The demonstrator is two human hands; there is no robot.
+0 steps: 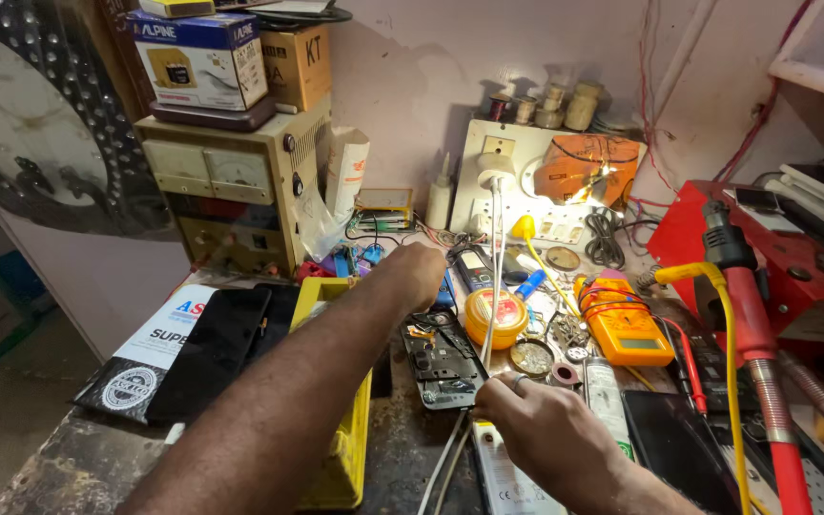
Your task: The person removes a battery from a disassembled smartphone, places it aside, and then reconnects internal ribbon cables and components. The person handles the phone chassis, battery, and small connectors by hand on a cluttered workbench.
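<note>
We are working at a crowded repair desk (402, 448), and the biggest thing at its back is the beige bench power supply (231, 191) with cardboard boxes (207, 57) stacked on top; to the right stands a red machine (793, 267) with a red-handled tool (755, 324) leaning against it. Nearer, a yellow tray (345, 448) sits under our left forearm, with dark phone screens (212, 348) lying on a printed packet beside it. An orange multimeter (627, 329) rests right of centre, and a round yellow tin (495, 315) sits just left of it. Between our hands lies an opened mobile phone (441, 358), its insides showing, flat on the desk. Our left hand (417, 272) reaches over it toward the tangle of small parts behind, fingers curled down; we cannot tell whether it grips anything. Our right hand (536, 420) is pinched together on a thin white cable (493, 277) that runs up to a plug in the wall socket board (507, 176). We judge this a gathering step, with the phone laid open and waiting. Any move here calls for keeping the cable clear of the exposed board.
</note>
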